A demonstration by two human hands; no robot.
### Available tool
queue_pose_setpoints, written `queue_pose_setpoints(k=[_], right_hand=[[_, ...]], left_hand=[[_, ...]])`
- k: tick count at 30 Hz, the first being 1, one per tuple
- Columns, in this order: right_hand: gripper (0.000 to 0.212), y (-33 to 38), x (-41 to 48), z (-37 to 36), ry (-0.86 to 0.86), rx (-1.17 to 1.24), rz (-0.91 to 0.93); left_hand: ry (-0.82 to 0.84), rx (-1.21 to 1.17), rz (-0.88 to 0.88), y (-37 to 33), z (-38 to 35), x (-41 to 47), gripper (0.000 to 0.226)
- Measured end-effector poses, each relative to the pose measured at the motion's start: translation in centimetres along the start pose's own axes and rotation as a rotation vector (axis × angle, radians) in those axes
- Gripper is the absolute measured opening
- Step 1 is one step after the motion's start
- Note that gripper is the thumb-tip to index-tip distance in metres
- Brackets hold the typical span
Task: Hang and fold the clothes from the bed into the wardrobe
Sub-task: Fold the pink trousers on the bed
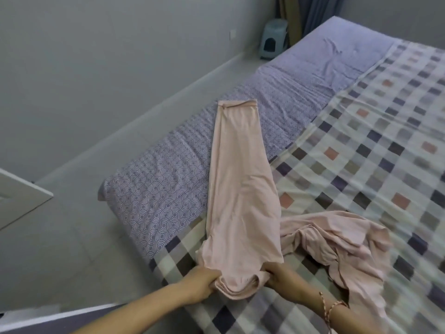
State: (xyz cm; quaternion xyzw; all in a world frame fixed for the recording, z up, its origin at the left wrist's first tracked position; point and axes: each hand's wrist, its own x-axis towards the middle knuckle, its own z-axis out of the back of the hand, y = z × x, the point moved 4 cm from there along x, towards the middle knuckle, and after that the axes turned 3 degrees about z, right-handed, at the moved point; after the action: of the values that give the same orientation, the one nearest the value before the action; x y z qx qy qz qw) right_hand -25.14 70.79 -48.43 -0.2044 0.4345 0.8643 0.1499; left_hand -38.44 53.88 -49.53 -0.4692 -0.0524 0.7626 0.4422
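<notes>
**Two hands gripping one pink garment at the foot of the bed**

Your left hand (199, 283) and right hand (281, 278) each have a closed grip, fingers curled round the near end of the long, pale pink, soft-knit garment (240, 189). It lies flat in a narrow strip, running away from you across the checked bedspread (361, 141) onto the purple sheet with the circle pattern (168, 184). Your fingertips are buried in the bunched fabric, so you cannot see how many layers you hold. Just to the right lies a crumpled heap of the same pink cloth (337, 242). It touches the strip, but whether it is joined to it is hard to make out. A red cord bracelet (334, 307) circles your right wrist. The wardrobe is out of view. A pale plastic stool (273, 39) stands blurred in the far corner.
</notes>
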Motion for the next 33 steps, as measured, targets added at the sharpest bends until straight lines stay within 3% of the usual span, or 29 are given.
queue_pose_setpoints(k=[3,6,9,12,14,16,18,21,24,29,33], right_hand=[[0.013,-0.3,2.1,3.4,0.028,0.035,-0.041],[0.028,-0.1,5.8,9.2,-0.055,0.087,-0.096],[0.016,-0.2,11.4,15.3,-0.373,0.294,-0.137],[0.049,-2.5,15.2,16.6,-0.678,0.573,-0.292],[0.060,-5.3,17.1,14.0,-0.619,0.520,-0.452],[0.062,-7.9,18.0,10.8,-0.532,0.505,-0.558],[0.053,-10.1,19.4,9.5,-0.538,0.507,-0.626],[0.041,-11.8,21.3,9.2,-0.526,0.462,-0.660],[0.044,-12.3,21.7,9.1,-0.524,0.412,-0.638],[0.044,-12.1,19.7,10.9,-0.713,0.419,-0.401],[0.038,-16.0,15.3,9.2,-0.589,0.274,-0.604]], left_hand=[[-0.061,-0.191,0.079,1.4,2.5,2.1,0.033],[-0.265,-0.398,0.071,0.9,9.3,4.4,0.039],[-0.495,-0.586,0.063,0.1,17.6,8.6,0.025],[-0.751,-0.634,0.296,2.2,20.6,13.1,0.060],[-0.689,-0.606,0.505,4.8,18.0,16.6,0.065],[-0.614,-0.699,0.596,6.7,13.9,18.4,0.043],[-0.640,-0.830,0.672,7.8,11.2,19.0,0.017],[-0.695,-0.880,0.806,8.6,8.9,19.7,0.031],[-0.710,-0.927,0.903,8.1,7.0,20.1,0.043],[-0.799,-0.768,0.762,10.1,8.1,18.4,0.041],[-0.644,-0.716,0.698,12.8,6.3,16.5,0.049]])
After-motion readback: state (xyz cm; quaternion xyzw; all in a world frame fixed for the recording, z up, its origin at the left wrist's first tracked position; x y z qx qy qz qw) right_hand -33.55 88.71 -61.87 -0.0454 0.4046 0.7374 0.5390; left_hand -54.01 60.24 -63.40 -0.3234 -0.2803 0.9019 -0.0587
